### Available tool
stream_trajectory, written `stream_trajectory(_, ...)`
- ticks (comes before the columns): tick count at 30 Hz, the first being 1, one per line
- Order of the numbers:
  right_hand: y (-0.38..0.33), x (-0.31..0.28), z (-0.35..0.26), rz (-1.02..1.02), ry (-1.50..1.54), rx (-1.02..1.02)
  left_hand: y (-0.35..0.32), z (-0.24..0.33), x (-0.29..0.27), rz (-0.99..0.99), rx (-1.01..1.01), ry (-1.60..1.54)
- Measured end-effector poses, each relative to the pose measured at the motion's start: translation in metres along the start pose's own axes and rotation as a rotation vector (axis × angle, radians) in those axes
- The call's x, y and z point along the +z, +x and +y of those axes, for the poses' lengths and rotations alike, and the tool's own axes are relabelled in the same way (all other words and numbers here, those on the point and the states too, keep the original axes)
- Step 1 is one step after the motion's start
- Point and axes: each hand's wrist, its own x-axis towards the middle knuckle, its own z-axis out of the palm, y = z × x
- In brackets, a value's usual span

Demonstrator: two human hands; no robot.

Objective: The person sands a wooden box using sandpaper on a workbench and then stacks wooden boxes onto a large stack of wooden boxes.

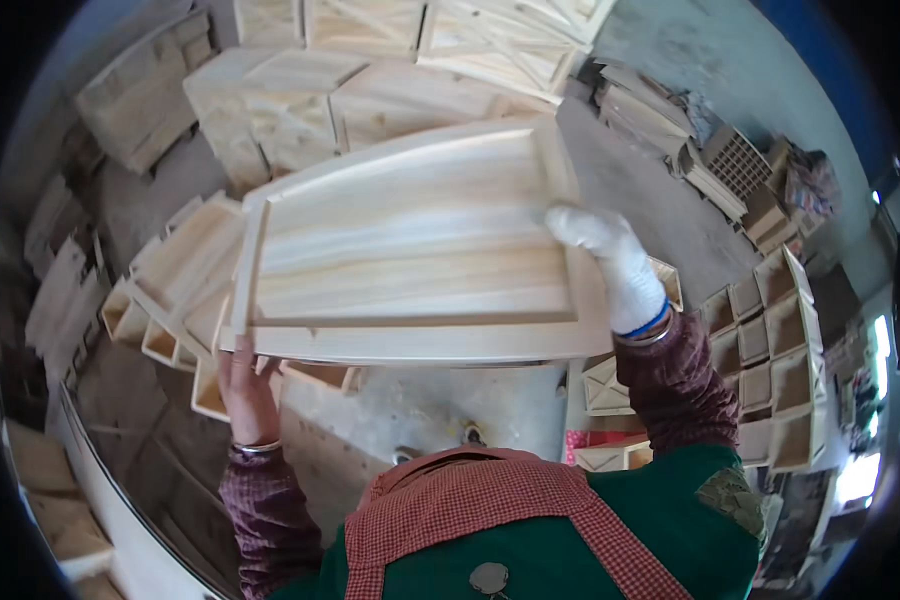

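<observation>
A: Nearest, a green apron with red checked straps, maroon sleeves on both forearms. What do the hands hold?

B: One pale wooden panel (pixel 410 250), a flat board with a raised frame, held up in the air in front of the chest, tilted a little. The left hand (pixel 245 385), bare, is under its near left corner. The right hand (pixel 610 255), in a white glove, lies on its right edge.

A: What could go wrong?

B: I'd judge a slip. The panel is wide and carried only at two ends; if the bare hand's hold on that corner gives, the left side could drop onto the small open boxes (pixel 175 300) just below it.

A: And each grip?

B: The left grip is closed on the panel's corner, fingers hidden beneath, thumb side showing. The right grip is pressed on the frame rail, gloved fingers curled over the edge.

A: Farther off?

B: Stacked cross-braced wooden panels (pixel 390 60) at the far side, more boxes (pixel 780 360) on the right, grey concrete floor (pixel 650 190) between.
</observation>
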Motion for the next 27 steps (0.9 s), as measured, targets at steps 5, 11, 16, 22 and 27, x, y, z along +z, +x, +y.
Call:
stream_trajectory(5,0.027,-0.027,-0.041,0.069,0.370,0.115,0.067,0.109,0.077,-0.209,0.347,0.076)
stream_trajectory(11,0.129,-0.067,-0.036,0.183,0.535,-0.121,0.204,0.168,0.160,-0.403,0.413,0.140)
stream_trajectory(16,0.210,-0.088,-0.012,0.270,0.389,-0.295,0.308,0.166,0.222,-0.457,0.385,0.186)
stream_trajectory(22,0.265,-0.092,0.002,0.240,0.412,-0.172,0.405,0.158,0.271,-0.394,0.261,0.033)
stream_trajectory(27,0.316,-0.114,0.058,0.255,0.332,-0.293,0.448,0.126,0.291,-0.431,0.269,0.027)
